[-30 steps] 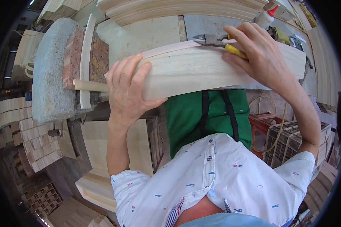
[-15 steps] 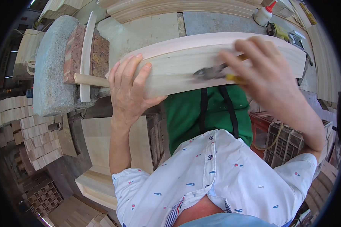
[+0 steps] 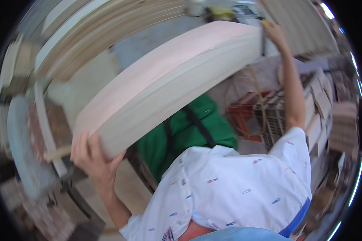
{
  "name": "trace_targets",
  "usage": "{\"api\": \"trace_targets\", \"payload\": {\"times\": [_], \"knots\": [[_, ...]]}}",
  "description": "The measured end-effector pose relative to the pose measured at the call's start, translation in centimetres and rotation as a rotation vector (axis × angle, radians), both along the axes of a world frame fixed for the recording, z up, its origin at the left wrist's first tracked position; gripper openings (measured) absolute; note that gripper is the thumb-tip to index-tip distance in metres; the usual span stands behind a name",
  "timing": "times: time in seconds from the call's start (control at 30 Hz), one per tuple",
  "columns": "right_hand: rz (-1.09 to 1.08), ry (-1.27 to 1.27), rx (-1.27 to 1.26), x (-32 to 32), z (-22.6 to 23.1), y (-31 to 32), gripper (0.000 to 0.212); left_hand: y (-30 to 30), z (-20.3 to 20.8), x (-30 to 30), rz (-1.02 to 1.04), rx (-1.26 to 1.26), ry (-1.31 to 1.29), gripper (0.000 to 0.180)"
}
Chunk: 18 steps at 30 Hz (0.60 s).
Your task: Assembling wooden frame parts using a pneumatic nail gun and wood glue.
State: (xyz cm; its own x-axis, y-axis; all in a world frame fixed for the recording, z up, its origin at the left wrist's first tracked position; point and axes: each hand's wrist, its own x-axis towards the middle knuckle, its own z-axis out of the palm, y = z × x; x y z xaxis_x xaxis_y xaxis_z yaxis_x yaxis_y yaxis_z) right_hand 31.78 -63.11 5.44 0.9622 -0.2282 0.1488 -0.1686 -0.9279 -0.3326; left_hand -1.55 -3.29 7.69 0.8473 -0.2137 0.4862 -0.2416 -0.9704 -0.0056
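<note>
Your right hand (image 3: 273,34) has swung far right, its grip unclear; your left hand (image 3: 91,156) alone grips the wooden piece (image 3: 169,78), steadying its near-left end.

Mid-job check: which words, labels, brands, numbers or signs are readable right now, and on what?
None can be read.
Long wooden piece at the left hand: no lettering visible.
White bottle and yellow-green item: too blurred to tell whether they carry any.
Shirt: small printed motifs, no readable words.
</note>
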Motion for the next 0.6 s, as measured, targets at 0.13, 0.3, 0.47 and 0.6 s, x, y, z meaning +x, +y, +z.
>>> {"api": "trace_targets", "payload": {"times": [0.13, 0.3, 0.47, 0.6], "knots": [[-0.149, 0.107, -0.147, 1.9, -5.0, -1.4, 0.063, 0.3, -0.2, -0.9, 0.025, 0.039, 0.004, 0.099], [-0.214, 0.083, -0.255, 3.1, -8.2, -2.6, 0.054, -0.3, 0.2, -1.7, 0.076, 0.059, 0.067, 0.102], [0.061, 0.031, -0.330, 4.2, -8.1, -8.7, 0.053, -1.6, 1.3, -0.8, 0.208, 0.045, 0.242, 0.087], [-0.090, 0.174, -0.556, 9.8, -11.6, -13.5, 0.055, -1.6, 1.0, -1.5, 0.198, 0.026, 0.179, 0.092]]}}
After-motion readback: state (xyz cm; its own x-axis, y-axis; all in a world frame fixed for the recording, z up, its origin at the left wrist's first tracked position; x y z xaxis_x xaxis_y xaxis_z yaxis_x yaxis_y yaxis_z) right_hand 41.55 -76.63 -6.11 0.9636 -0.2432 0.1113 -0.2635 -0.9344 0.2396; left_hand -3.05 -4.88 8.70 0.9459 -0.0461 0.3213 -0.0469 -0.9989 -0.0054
